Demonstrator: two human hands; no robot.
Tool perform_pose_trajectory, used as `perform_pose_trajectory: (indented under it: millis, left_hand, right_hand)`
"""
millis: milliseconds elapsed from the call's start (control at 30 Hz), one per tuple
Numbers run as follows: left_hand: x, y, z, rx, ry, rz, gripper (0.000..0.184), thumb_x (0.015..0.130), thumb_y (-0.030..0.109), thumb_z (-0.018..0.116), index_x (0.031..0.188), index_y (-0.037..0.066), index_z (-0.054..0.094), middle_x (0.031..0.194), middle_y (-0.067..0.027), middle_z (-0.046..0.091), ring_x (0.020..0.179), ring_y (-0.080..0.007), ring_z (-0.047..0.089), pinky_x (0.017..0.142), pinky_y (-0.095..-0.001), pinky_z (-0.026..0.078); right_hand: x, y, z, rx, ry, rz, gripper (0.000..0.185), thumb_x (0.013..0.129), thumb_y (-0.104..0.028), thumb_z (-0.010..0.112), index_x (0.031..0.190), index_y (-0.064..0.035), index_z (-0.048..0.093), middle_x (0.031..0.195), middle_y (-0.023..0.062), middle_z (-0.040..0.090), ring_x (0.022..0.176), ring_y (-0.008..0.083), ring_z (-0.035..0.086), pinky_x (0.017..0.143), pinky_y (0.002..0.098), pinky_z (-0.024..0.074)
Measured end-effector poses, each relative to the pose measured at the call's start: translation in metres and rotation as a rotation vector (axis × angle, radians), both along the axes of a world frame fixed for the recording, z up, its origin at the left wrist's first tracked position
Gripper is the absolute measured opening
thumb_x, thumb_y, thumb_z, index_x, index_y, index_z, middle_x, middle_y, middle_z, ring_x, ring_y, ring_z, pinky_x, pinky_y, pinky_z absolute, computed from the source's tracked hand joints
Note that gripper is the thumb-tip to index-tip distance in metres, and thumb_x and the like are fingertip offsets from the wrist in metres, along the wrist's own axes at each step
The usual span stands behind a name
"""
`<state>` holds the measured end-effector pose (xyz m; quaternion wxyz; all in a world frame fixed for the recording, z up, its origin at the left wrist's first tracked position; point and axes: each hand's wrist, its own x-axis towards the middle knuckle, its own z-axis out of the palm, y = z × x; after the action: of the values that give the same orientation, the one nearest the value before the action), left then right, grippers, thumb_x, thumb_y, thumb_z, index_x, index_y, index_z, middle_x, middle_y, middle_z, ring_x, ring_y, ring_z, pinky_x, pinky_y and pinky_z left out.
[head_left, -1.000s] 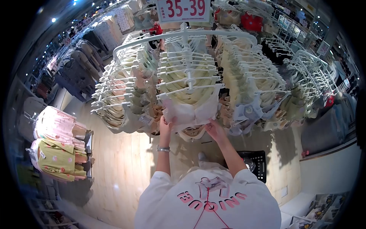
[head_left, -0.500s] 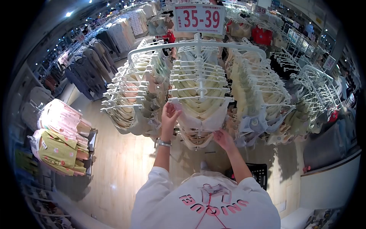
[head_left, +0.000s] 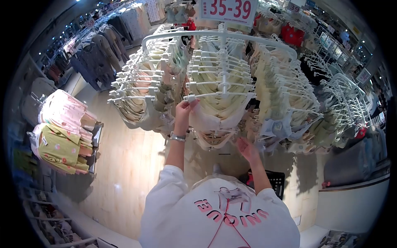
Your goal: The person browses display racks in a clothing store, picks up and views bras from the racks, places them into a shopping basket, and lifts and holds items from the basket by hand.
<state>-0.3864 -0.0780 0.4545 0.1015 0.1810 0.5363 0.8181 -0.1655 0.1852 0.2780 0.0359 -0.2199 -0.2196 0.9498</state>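
Bra (head_left: 206,120) hung at rack's (head_left: 224,78) front edge; left hand (head_left: 182,115) pinches its upper corner, right hand (head_left: 248,150) released, near.

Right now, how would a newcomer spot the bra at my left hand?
Under the 35-39 sign stands a white rack; look at its middle row. At the front, beside the left hand, hangs the bra, white against the yellow-green ones behind.

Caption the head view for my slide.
Left hand at the top corner of a pale bra on a white rack, right hand near the bra's lower edge, 35-39 sign above.
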Motion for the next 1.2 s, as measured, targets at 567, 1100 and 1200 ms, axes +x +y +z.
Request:
perform_pose_trajectory:
  millis: [567, 1100, 1200]
  left_hand:
    - [0.012, -0.005, -0.002, -0.017, 0.041, -0.084, 0.025, 0.087, 0.019, 0.06, 0.104, 0.0, 0.061, 0.103, -0.0066, 0.064, 0.093, -0.0096, 0.056, 0.086, -0.0255, 0.041]
    - [0.046, -0.032, -0.031, -0.551, 0.577, 0.554, 0.041, 0.081, 0.021, 0.068, 0.114, 0.001, 0.054, 0.107, -0.0105, 0.057, 0.104, -0.0222, 0.051, 0.091, -0.0329, 0.04]
    - [0.079, -0.044, -0.083, -0.376, 0.29, 0.547, 0.035, 0.086, 0.022, 0.062, 0.113, 0.002, 0.053, 0.103, -0.0099, 0.058, 0.097, -0.0205, 0.054, 0.086, -0.032, 0.042]
  right_hand:
    - [0.031, -0.021, 0.004, -0.048, -0.005, -0.043, 0.022, 0.09, -0.017, 0.052, 0.104, -0.0019, 0.058, 0.094, 0.0083, 0.065, 0.086, 0.0194, 0.062, 0.072, 0.0311, 0.0508]
    - [0.053, -0.035, -0.021, -0.032, -0.287, -0.047, 0.021, 0.088, -0.015, 0.054, 0.104, -0.0031, 0.057, 0.093, 0.0076, 0.064, 0.083, 0.0196, 0.062, 0.075, 0.0309, 0.0505]
    - [0.092, -0.029, -0.006, 0.612, -0.423, -0.054, 0.02, 0.087, -0.016, 0.056, 0.103, -0.0041, 0.057, 0.091, 0.0071, 0.063, 0.079, 0.0199, 0.061, 0.076, 0.0313, 0.0504]
